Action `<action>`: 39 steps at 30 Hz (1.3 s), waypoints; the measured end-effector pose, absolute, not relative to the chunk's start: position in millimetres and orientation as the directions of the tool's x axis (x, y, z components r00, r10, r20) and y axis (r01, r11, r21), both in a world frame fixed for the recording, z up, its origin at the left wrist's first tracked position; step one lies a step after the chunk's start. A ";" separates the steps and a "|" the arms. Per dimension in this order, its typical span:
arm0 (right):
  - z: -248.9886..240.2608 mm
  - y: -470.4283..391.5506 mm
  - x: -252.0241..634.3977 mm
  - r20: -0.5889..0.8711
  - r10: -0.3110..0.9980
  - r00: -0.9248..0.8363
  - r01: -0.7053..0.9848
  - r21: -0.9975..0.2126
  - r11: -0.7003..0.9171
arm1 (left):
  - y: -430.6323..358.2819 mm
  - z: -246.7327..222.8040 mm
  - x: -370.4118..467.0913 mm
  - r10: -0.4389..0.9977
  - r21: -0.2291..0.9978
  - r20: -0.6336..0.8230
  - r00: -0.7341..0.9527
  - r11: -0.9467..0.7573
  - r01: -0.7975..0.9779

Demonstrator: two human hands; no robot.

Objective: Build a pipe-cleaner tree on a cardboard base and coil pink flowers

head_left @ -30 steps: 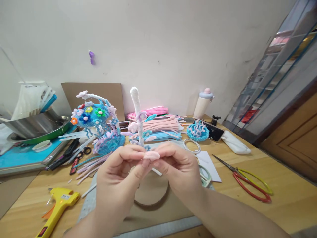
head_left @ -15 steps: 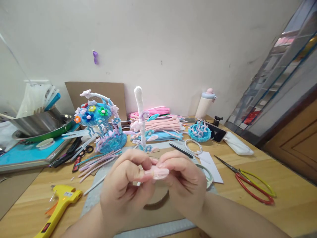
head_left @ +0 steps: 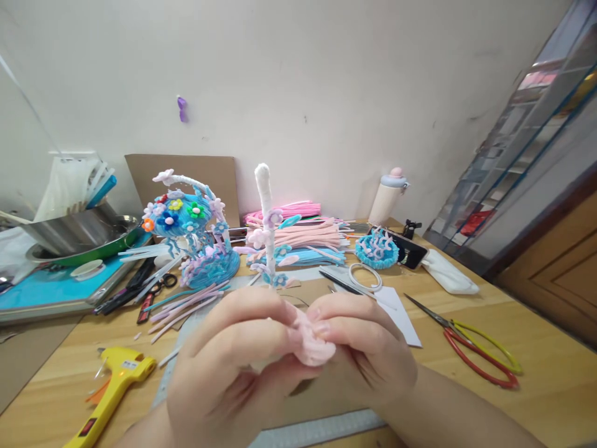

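Note:
Between my fingertips is a small pale pink fuzzy piece (head_left: 317,350), bent into loops, which looks like shaped pipe cleaner. My left hand (head_left: 233,354) pinches it from the left, fingers curled. From the other side my right hand (head_left: 368,342) presses on it with thumb and fingers. Both hands are above a brown cardboard sheet (head_left: 336,395) on a grey cutting mat (head_left: 321,430). Just behind them a white fuzzy stem (head_left: 264,193) stands upright, with purple, pink and blue flowers and leaves along it.
A yellow glue gun (head_left: 122,373) lies at left; scissors with red and yellow handles (head_left: 485,348) at right. Bundles of pipe cleaners (head_left: 303,235), a blue flowered jellyfish-like craft (head_left: 184,214), a blue fuzzy basket (head_left: 377,247) and a white bottle (head_left: 388,198) line the back. Metal bowls (head_left: 79,230) stand left.
Both hands have turned and come slightly lower and nearer, with the pink piece now tilted and showing its folded loops. The things on the table stay in place.

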State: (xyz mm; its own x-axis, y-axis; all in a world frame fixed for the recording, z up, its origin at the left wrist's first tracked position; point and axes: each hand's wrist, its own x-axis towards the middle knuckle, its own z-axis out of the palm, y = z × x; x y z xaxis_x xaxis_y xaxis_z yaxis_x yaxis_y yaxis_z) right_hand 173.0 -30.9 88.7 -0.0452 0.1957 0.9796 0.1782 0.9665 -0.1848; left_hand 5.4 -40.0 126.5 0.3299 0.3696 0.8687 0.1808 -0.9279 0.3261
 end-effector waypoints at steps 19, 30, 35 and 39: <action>100.2 -37.0 170.1 0.956 0.270 -0.113 0.158 -0.251 0.955 | -45.8 131.7 1.9 0.308 0.199 0.899 0.313 -0.921 0.334; 99.8 -38.4 167.6 0.944 0.317 -0.093 0.088 -0.309 0.947 | -45.5 124.2 2.5 0.316 0.240 0.926 0.207 -0.916 0.323; 99.4 -38.0 167.6 0.946 0.314 -0.081 0.075 -0.308 0.948 | -44.4 124.8 -0.6 0.343 0.252 0.911 0.227 -0.902 0.351; 100.6 -37.2 168.0 0.952 0.293 -0.087 0.097 -0.285 0.954 | -44.8 129.1 -2.0 0.338 0.229 0.889 0.308 -0.913 0.339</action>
State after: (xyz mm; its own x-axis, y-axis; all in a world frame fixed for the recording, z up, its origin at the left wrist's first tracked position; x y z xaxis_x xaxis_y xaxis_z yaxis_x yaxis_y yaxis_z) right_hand 168.0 -37.2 100.6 -0.0872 0.2931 0.9521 0.0965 0.9537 -0.2848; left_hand -2.0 -44.8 129.1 0.3082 0.3376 0.8894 0.3387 -0.9126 0.2290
